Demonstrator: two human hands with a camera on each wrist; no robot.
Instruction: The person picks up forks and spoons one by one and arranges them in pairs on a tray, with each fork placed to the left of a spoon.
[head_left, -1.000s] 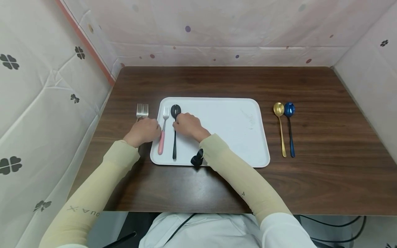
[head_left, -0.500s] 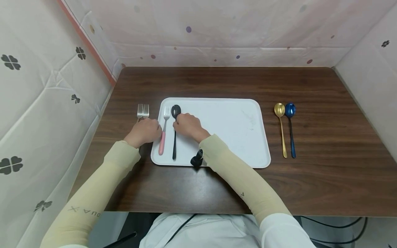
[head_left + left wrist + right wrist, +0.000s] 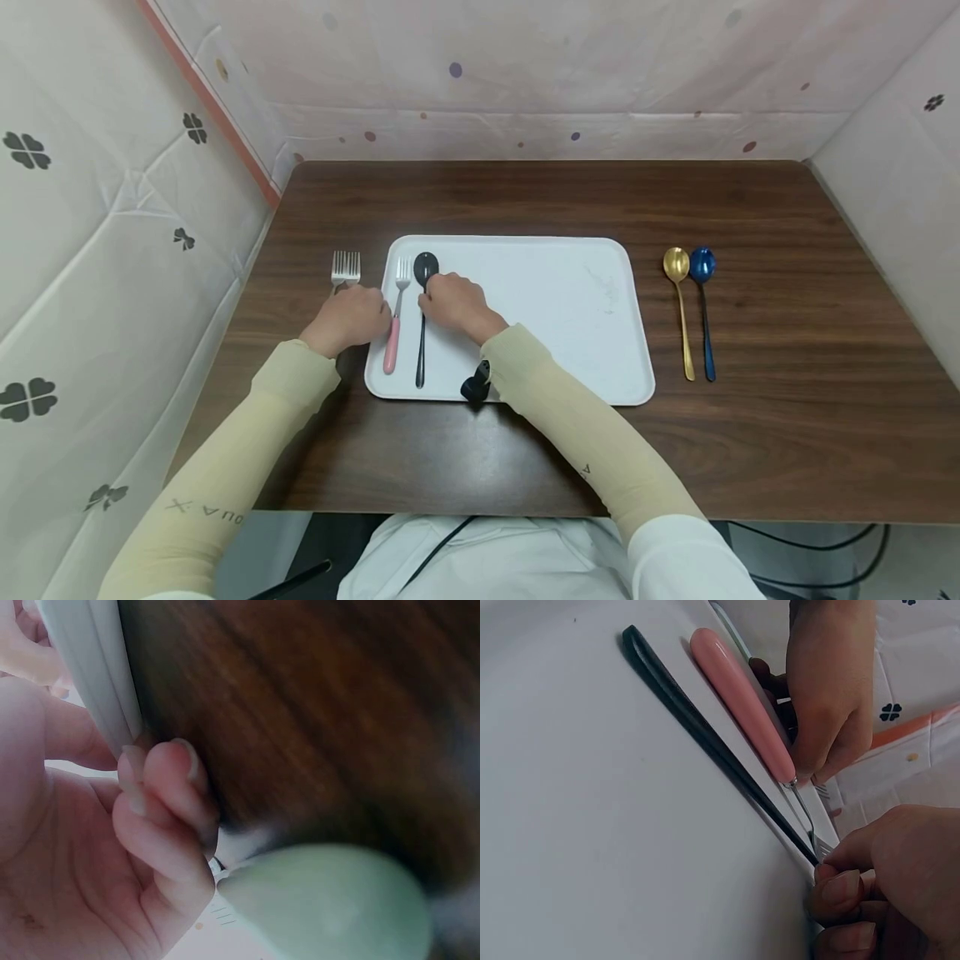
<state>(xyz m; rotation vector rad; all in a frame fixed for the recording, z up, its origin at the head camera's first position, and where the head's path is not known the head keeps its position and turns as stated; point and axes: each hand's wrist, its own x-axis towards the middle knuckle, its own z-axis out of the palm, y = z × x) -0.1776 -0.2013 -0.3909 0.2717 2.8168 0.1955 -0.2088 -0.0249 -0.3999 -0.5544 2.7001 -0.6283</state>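
In the head view, my left hand (image 3: 348,318) is at the left of a white tray (image 3: 570,350), gripping a fork with its curled fingers. Only the fork's metal tines (image 3: 346,265) show past the hand there; its pale green handle (image 3: 330,907) appears blurred in the left wrist view. My right hand (image 3: 456,302) is over the tray, pinching a black spoon (image 3: 697,731) by its thin handle near the bowl. Between the two hands lies a fork with a pink handle (image 3: 742,701), flat on the tray along its left side.
A gold spoon (image 3: 677,267) and a blue spoon (image 3: 702,267) lie side by side on the brown wooden table (image 3: 787,333), right of the tray. Patterned white curtains (image 3: 120,275) surround the table at the left, back and right.
The handle end of the black spoon has shifted very slightly toward the near edge of the tray. Both hands stay in nearly the same place.
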